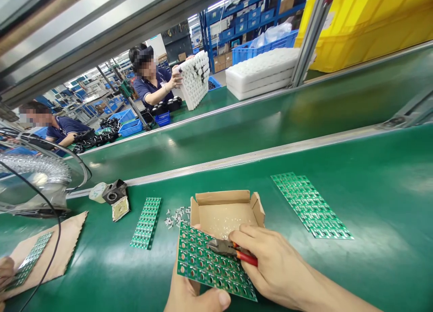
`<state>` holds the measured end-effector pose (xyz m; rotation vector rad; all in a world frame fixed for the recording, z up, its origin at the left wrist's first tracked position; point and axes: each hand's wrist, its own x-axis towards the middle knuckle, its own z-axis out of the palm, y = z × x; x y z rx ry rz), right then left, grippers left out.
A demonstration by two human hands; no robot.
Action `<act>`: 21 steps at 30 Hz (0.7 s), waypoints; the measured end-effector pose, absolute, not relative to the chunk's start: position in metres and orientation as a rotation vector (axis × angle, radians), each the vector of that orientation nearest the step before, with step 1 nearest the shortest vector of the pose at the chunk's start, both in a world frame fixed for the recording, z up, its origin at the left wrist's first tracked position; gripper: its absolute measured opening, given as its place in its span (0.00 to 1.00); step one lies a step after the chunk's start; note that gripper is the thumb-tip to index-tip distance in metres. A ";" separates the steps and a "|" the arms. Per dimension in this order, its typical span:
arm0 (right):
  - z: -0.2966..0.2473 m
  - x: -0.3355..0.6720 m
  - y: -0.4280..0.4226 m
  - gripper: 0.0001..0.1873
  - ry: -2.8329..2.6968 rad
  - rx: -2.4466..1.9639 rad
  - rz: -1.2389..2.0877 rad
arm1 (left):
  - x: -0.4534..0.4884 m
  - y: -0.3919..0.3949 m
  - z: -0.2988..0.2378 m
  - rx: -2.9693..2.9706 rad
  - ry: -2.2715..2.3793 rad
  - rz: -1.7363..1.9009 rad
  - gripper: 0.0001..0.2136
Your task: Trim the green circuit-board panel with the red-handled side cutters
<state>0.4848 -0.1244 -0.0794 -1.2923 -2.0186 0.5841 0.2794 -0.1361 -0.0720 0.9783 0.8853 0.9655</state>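
Right hand (274, 267) closed on red-handled cutters (232, 250), tips on green circuit panel (211, 264), lower centre. Left hand (192, 296) grips panel's lower edge (thumb on top). Open cardboard box (227, 211) just behind; another panel (309, 204) centre right.

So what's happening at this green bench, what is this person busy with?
A person holds a green panel of small circuit boards in the left hand over an open brown cardboard box. The right hand works red-handled cutting pliers against the panel's upper edge. More green panels lie flat on the green belt, with small white snipped bits beside the box. Across the line, two other people handle parts, one lifting a white tray.
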 end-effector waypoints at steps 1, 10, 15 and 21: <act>-0.079 0.485 -0.125 0.07 -2.014 -1.297 0.606 | 0.279 -0.136 -0.073 0.972 0.885 0.966 0.55; -0.079 0.489 -0.126 0.09 -2.013 -1.306 0.656 | 0.277 -0.134 -0.073 0.971 0.827 0.951 0.52; -0.077 0.489 -0.125 0.09 -2.009 -1.268 0.576 | 0.277 -0.135 -0.070 0.987 0.842 0.942 0.51; -0.078 0.489 -0.125 0.09 -2.006 -1.275 0.619 | 0.276 -0.131 -0.067 1.026 0.808 0.924 0.49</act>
